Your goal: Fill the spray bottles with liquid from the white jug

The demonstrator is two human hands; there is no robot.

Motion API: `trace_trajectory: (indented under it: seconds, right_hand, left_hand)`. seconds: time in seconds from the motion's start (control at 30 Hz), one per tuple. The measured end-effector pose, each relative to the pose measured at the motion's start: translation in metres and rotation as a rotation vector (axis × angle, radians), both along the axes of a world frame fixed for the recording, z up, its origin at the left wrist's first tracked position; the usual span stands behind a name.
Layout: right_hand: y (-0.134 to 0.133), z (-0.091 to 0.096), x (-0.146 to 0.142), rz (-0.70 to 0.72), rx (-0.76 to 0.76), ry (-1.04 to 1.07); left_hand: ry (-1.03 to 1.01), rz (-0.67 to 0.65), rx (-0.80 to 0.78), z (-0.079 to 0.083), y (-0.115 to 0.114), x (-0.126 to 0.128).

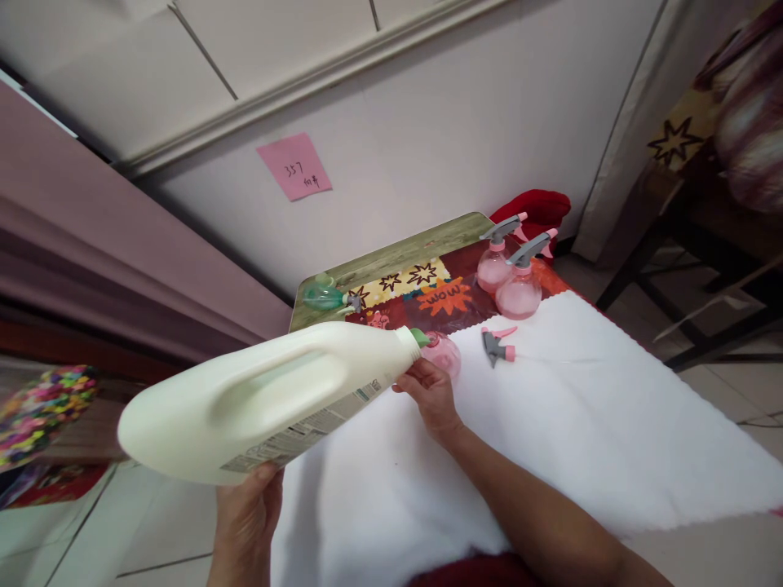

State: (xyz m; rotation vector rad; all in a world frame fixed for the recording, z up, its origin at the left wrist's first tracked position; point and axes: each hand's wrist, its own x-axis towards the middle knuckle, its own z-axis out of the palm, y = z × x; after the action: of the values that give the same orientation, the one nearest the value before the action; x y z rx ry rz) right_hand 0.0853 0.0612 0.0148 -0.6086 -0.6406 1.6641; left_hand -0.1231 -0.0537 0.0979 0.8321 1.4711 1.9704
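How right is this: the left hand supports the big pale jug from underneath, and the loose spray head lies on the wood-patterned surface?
One part is wrong: the head view shows the loose spray head on the white cloth. The left hand does support the big pale jug from underneath.

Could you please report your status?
Left hand supports cream plastic jug; right hand near neck. Green spout at round transparent pink bottle. Grey-pink sprayer head aside.

Pink paper (294, 167) on the wall (428, 139) says 357 — more handwriting below. An orange splash (445, 297) on the table cover (465, 259) says WOW or MOM. The big bottle (177, 408) has words — too tiny to read.
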Motion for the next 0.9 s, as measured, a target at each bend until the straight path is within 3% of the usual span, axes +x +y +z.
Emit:
trace_trajectory:
  seconds: [0.33,0.9]
  right_hand:
    - [-0.0005,0.0015,-0.0009,-0.018,0.01,-0.003]
    - [-0.0004,0.0018,-0.0011,-0.03,0.015,-0.032]
  left_hand:
    - [-0.001,0.045,-0.051,-0.005,-0.0015,-0.0076]
    - [0.006,0.054,-0.069,0.0029,-0.0019,0.0018]
